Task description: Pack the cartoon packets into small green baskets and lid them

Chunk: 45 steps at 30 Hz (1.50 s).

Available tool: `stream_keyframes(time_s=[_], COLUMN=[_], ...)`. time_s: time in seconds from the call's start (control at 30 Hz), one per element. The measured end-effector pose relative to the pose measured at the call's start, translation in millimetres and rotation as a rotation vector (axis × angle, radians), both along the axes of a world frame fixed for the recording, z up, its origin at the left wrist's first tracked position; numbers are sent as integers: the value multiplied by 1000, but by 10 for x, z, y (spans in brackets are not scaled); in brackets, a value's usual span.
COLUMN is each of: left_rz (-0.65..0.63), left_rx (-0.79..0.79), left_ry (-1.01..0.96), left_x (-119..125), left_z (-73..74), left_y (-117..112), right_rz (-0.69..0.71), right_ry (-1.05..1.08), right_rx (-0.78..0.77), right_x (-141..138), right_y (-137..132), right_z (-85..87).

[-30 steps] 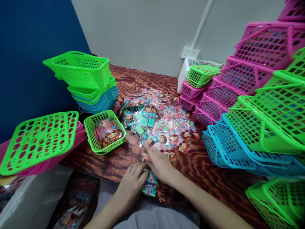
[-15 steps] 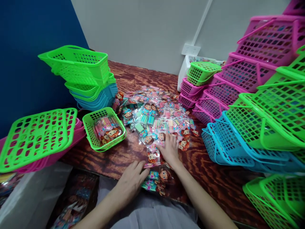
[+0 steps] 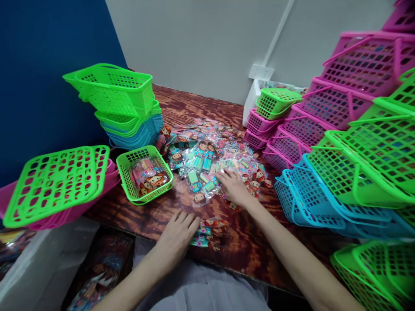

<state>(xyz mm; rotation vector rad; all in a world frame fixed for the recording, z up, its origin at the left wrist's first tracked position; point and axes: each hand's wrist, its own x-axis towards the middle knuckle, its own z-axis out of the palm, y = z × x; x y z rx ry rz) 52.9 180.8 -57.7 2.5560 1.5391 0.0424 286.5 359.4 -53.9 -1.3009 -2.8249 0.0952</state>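
My left hand (image 3: 179, 236) lies palm down at the table's front edge, its fingers stretched out. Its thumb side touches a small stack of clear packets (image 3: 212, 233) printed with cartoon figures, partly hidden by the hand. Farther forward, my right hand (image 3: 236, 188) is over the near right part of a loose pile of similar packets (image 3: 207, 151), fingers extended and slightly apart onto them. Coloured sticks or strips show through the plastic. To the left stands a green basket (image 3: 148, 199) with several packets inside.
Stacked green and blue baskets (image 3: 132, 95) rise at the back left. Green lattice pieces (image 3: 55, 185) lie over pink ones at the left edge. Filled pink baskets (image 3: 340, 103), with green and blue baskets (image 3: 308, 194), line the right side. A grey wall is behind.
My right hand has moved forward over the pile, away from the packet it was near. That packet no longer lies between pile and stack. My left hand stays beside the stack.
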Motion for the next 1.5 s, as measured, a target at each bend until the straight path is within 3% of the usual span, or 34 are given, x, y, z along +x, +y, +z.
stream_keyframes(time_s=[0.17,0.33,0.63,0.8,0.93,1.13,1.3,1.5], left_rz=[69,73,82,40,46,98,95,111], left_rx=[-24,-147,-205,-223,-217,-230,-240,-217], left_ry=[26,57,23,-16,-57,-94,-96,-124], left_x=[-38,-13,6,22,23,20,16,4], left_z=[89,116,57,125,104,87,79,14], left_y=[25,40,35,65,34,7,13,-33], right_rz=[62,115,-91,-188,-252,-578,-528,-517], right_ry=[-138,-83,55,103,114,201,211,204], right_rx=[-91,-41,-137,-350,-440,-168,-166,-271], right_x=[-406,-532,-241,-248,-80,20,-104,75], right_y=[-228,-375,-627,-600,-577,-727,-827,-787], right_z=[92,98,15,41,12,-157,-176,-167])
